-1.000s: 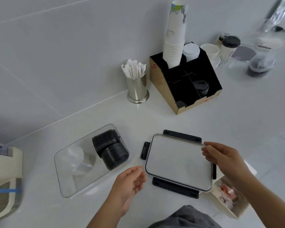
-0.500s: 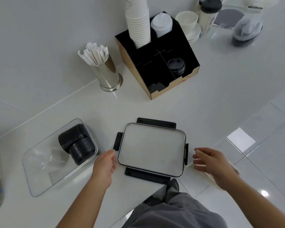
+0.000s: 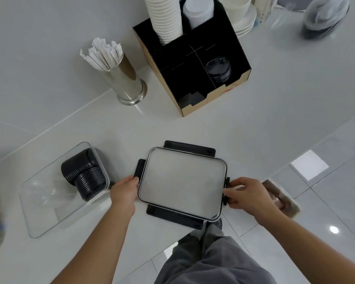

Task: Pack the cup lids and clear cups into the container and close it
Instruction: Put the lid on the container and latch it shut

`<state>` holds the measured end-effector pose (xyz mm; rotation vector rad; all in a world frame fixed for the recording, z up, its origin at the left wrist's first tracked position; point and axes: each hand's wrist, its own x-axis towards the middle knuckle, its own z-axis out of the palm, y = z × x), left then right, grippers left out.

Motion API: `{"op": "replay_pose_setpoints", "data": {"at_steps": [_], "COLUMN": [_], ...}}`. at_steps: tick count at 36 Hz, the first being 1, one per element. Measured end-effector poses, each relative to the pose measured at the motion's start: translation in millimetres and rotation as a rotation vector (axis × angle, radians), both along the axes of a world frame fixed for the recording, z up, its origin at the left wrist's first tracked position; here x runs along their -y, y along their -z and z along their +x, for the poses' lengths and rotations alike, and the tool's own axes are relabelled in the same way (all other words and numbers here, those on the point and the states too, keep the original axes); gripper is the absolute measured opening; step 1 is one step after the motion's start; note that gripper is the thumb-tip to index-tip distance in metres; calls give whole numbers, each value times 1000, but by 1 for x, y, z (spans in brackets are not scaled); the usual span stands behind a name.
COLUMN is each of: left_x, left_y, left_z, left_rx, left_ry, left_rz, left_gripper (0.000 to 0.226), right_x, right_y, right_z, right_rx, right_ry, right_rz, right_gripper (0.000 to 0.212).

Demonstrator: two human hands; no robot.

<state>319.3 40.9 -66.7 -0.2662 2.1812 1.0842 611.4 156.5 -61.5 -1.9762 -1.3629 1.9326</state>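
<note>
The clear container [image 3: 39, 218] stands open on the white counter at the left. Inside it lie two stacks of black cup lids [image 3: 84, 177] and some clear cups [image 3: 43, 193], hard to make out. To its right lies the container lid [image 3: 182, 181], flat, with black clip flaps on all sides. My left hand [image 3: 124, 190] holds the lid's left edge by the left flap. My right hand [image 3: 245, 194] grips the right flap.
A black cardboard organiser [image 3: 193, 64] with paper cups and black lids stands behind. A steel cup of wrapped straws [image 3: 121, 76] sits left of it. White dishes and a bagged item lie far right. The counter edge runs just under the lid; floor tiles lie to the right.
Both hands have closed in on the lid's left and right sides and now grip it. The camera has tilted further down and nearer the counter.
</note>
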Motion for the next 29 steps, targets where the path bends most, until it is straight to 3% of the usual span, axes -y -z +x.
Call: {"op": "replay_pose_setpoints", "data": {"at_steps": [14, 21, 29], "left_x": [3, 6, 20], "left_y": [2, -14, -27], "left_z": [3, 11, 17], "left_rx": [-158, -198, -235], "left_ry": [200, 300, 346], "left_rz": [-31, -42, 32], "left_gripper": [27, 18, 18], "right_x": [-4, -7, -22], "right_y": [2, -7, -33], "right_z": [1, -5, -8], "right_rx": [-38, 26, 0], "right_ry": [-14, 25, 117], "right_rz": [-20, 74, 233], "right_gripper": [11, 20, 17]}}
